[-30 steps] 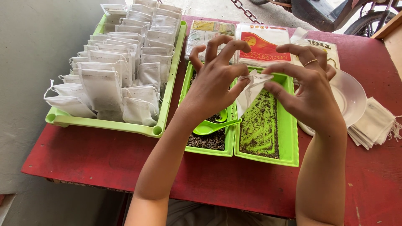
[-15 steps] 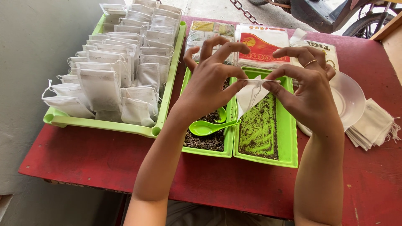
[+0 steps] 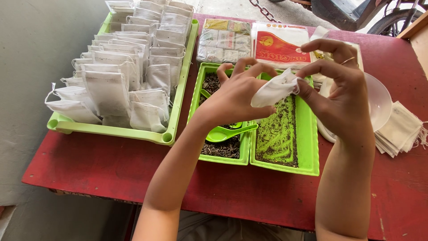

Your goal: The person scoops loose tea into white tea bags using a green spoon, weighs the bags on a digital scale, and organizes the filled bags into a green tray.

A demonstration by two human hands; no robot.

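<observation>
Both my hands hold one small white cloth tea bag (image 3: 273, 89) above two green trays. My left hand (image 3: 234, 96) grips its lower left end with the fingers spread. My right hand (image 3: 341, 91) pinches its upper right end between thumb and fingers. Beneath them, the left small green tray (image 3: 196, 96) holds dark loose tea and a green spoon (image 3: 227, 132). The right small green tray (image 3: 307, 134) has a thin scatter of tea.
A large green tray (image 3: 171, 129) at the left is packed with several filled white bags. Printed packets (image 3: 276, 44) lie at the back. A clear bowl (image 3: 379, 100) and a stack of empty bags (image 3: 401, 129) sit at the right on the red table (image 3: 249, 192).
The camera has moved closer. My hands have shifted the white bag from a spread, held-open position to a bunched one, pulled between them.
</observation>
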